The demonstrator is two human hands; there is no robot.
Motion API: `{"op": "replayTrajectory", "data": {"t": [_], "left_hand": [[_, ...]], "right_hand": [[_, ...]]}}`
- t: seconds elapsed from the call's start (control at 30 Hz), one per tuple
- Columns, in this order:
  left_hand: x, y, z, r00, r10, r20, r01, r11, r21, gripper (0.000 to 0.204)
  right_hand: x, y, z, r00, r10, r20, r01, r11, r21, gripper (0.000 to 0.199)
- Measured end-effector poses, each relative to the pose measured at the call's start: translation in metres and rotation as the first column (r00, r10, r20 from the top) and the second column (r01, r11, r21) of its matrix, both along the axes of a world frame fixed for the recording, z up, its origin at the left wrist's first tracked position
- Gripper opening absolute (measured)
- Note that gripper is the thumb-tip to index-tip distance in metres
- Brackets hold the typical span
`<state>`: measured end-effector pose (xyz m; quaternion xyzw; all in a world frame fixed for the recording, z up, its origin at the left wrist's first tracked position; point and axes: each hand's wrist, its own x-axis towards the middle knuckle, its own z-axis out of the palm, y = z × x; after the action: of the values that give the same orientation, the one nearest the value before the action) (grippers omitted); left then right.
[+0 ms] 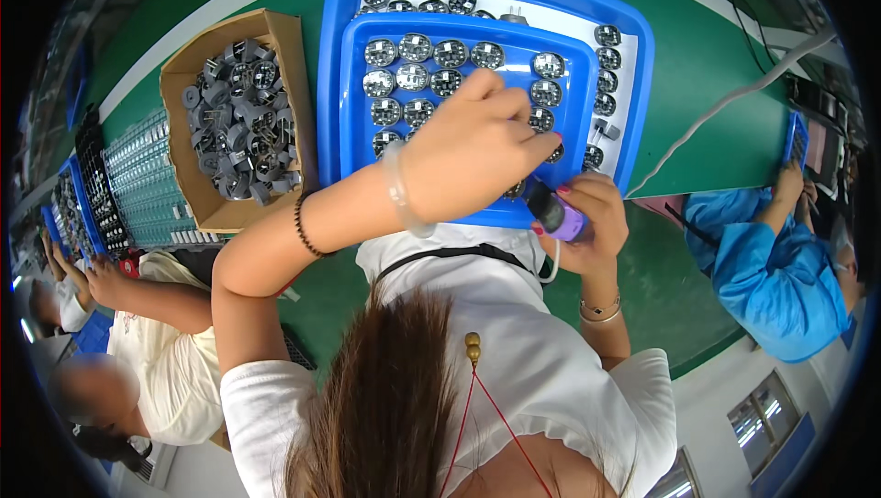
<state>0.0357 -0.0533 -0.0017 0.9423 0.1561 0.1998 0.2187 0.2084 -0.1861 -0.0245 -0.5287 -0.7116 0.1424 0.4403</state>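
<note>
My left hand [482,145] reaches across the inner blue tray [353,145] with its fingers curled and closed. Its fingertips are at a round part [554,155] in the tray's right column; whether they grip it is hidden. Several round parts with circuit-board faces, such as this one [415,47], stand in rows in the tray. At the tray's near right corner my right hand [596,218] is closed around a purple-and-black handheld device [562,218]. A pale cord hangs below that device, and its dark end points toward the tray.
Beneath the inner tray lies a larger blue tray [640,67] with more round parts on white lining. A cardboard box [174,99] of loose grey parts stands left. A grey cable [716,112] crosses the green table [684,57]. People [766,259] sit on both sides.
</note>
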Motion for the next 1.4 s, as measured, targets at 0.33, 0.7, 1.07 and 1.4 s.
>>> {"op": "replayTrajectory", "data": {"t": [0.33,0.7,1.07,1.4], "left_hand": [[-0.022,-0.022,0.004,0.996,-0.056,-0.073,0.057,0.998,0.008,0.015],[-0.004,-0.043,-0.004,0.998,-0.009,-0.067,0.014,0.998,0.066,0.022],[-0.038,-0.002,0.024,0.909,0.415,0.036,-0.414,0.909,-0.044,0.017],[-0.012,0.026,0.003,0.871,0.483,0.089,-0.489,0.870,0.061,0.010]], "right_hand": [[0.000,-0.001,-0.003,0.999,-0.018,-0.041,0.018,1.000,-0.010,0.041],[0.007,0.031,0.021,0.952,-0.234,-0.199,0.240,0.971,0.005,0.046],[-0.005,0.105,0.027,0.992,-0.054,0.110,0.067,0.991,-0.117,0.037],[0.006,0.088,0.015,0.955,-0.180,-0.236,0.167,0.983,-0.072,0.041]]}}
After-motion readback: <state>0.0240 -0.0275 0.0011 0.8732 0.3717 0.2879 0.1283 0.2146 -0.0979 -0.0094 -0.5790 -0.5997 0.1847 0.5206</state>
